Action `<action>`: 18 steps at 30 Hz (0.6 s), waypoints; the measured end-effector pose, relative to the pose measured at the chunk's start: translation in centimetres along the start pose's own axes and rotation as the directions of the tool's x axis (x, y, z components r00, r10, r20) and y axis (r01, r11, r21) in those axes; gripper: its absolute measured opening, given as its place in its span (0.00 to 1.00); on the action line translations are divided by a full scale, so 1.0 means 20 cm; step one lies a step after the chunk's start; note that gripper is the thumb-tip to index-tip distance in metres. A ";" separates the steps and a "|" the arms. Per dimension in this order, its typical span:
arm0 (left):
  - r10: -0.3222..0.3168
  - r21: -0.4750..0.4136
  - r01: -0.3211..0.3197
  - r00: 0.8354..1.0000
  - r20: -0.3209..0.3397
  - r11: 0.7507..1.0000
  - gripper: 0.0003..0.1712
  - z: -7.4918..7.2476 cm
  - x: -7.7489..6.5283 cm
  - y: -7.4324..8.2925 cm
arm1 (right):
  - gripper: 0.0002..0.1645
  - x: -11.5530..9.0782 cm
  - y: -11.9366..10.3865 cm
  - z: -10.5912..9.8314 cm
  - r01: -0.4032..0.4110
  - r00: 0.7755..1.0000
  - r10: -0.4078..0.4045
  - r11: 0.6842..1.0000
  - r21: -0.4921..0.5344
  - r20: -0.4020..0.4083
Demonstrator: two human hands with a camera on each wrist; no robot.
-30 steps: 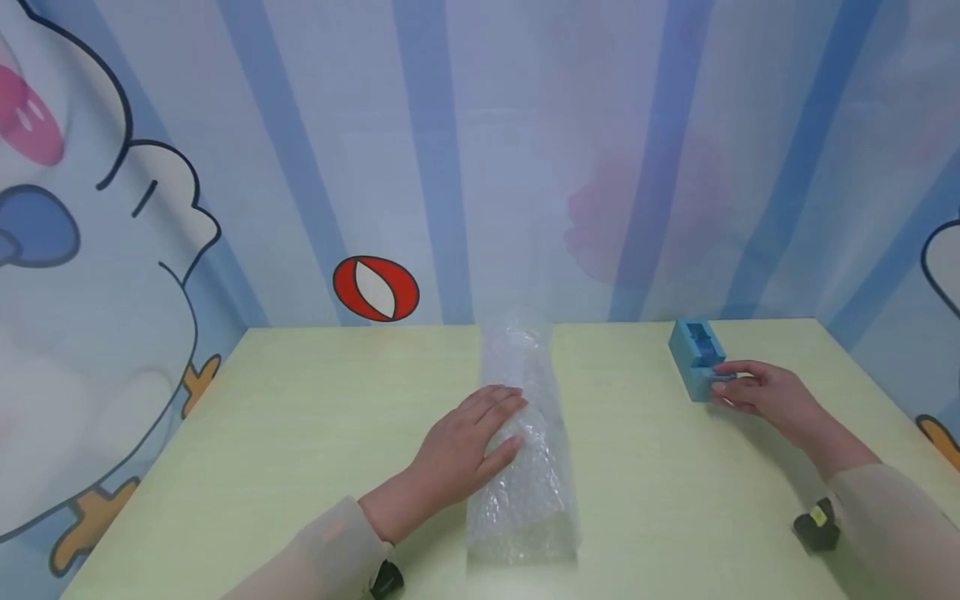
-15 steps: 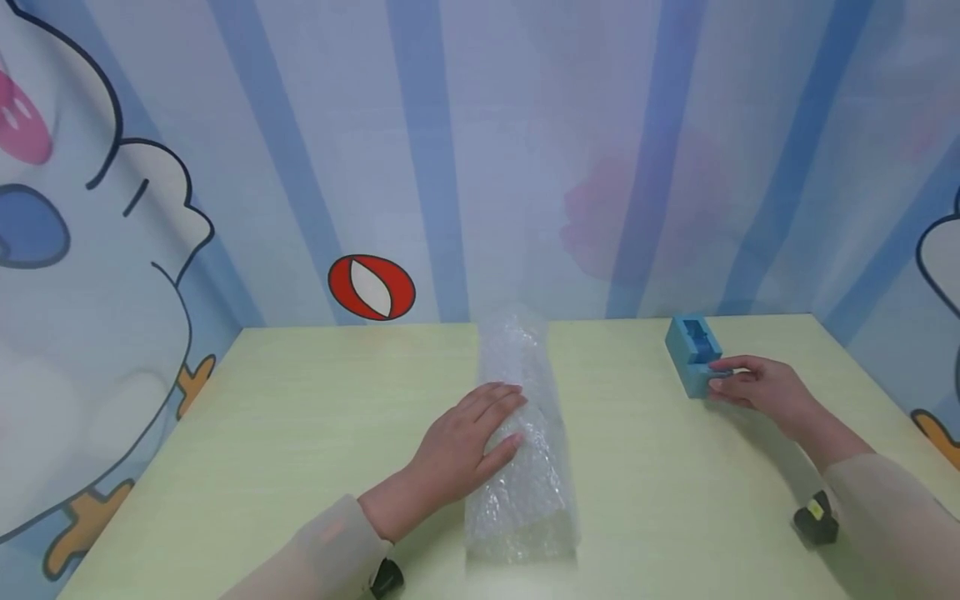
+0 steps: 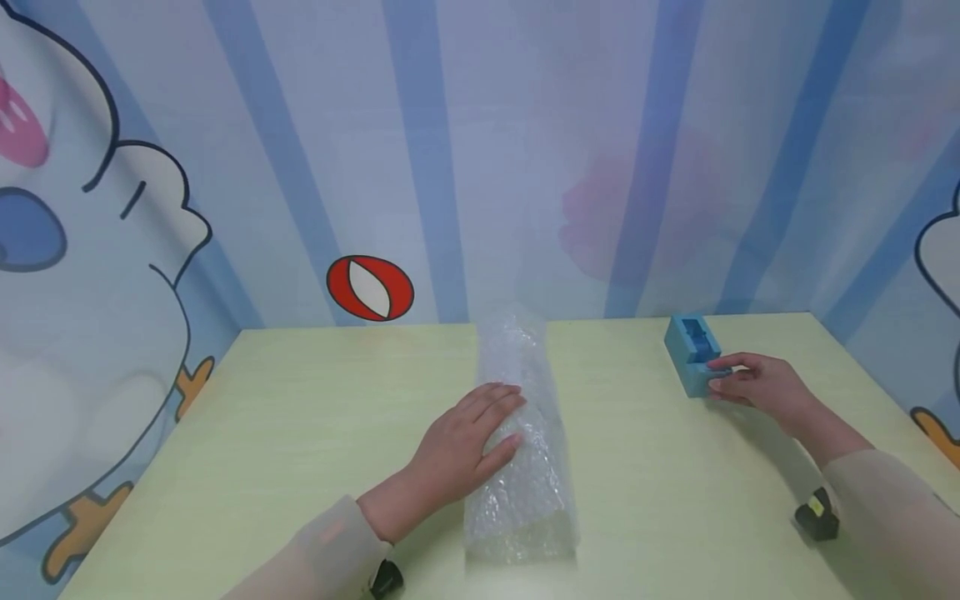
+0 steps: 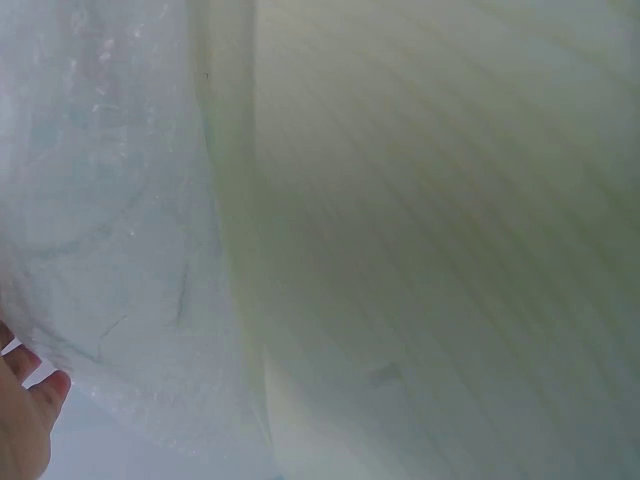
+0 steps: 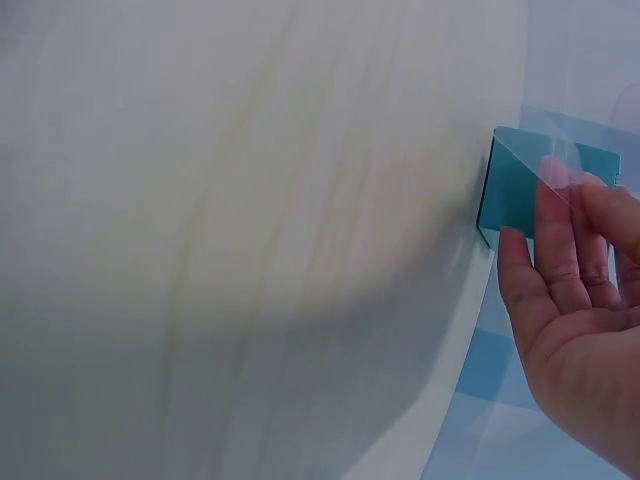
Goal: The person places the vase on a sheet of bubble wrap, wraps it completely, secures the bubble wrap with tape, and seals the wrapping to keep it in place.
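A folded length of clear bubble wrap (image 3: 528, 492) lies lengthwise in the middle of the table. My left hand (image 3: 468, 446) rests on it from the left, palm down, fingers fairly straight. The left wrist view shows only fingertips of that hand (image 4: 25, 415) at the edge of the bubble wrap (image 4: 110, 200). At the back right stands a blue tape dispenser (image 3: 684, 362). Beside its front end, my right hand (image 3: 765, 387) pinches a strip of clear tape (image 5: 530, 152) between thumb and fingers. The tape stretches across the dispenser's teal end face (image 5: 510, 195).
The table (image 3: 330, 417) is pale yellow-green wood. Behind it rises a blue striped backdrop (image 3: 502, 167) with cartoon figures, close to the dispenser and the wrap's far end. A black wrist device (image 3: 817, 517) hangs below the right sleeve.
The head view has shifted slightly. Both hands, the bubble wrap and the tape dispenser keep their places relative to one another.
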State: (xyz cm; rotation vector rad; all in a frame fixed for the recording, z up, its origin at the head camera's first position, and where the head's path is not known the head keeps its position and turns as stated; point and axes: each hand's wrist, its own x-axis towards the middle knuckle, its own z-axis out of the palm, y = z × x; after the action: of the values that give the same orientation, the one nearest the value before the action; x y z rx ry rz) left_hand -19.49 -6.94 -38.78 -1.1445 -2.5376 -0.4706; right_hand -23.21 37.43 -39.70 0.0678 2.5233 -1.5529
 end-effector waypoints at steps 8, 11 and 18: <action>0.000 -0.007 0.000 1.000 0.002 1.000 0.28 0.00 0.00 0.00 | 0.36 0.00 0.03 -0.02 -0.018 1.000 0.018 1.000 0.008 0.018; -0.001 -0.006 0.001 1.000 0.007 1.000 0.28 -0.01 0.00 0.00 | 0.38 0.00 0.04 -0.04 -0.007 0.998 0.006 1.000 0.016 0.065; -0.011 -0.007 0.011 1.000 0.009 1.000 0.28 -0.01 0.00 0.00 | 0.44 -0.03 0.05 -0.07 0.033 0.993 -0.034 0.999 0.019 0.115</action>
State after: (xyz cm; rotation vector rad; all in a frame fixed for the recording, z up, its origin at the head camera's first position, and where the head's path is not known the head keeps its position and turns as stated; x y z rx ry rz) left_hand -19.36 -7.06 -38.54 -1.1385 -2.5533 -0.4778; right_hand -22.67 39.16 -39.90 -0.0603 2.4350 -1.5438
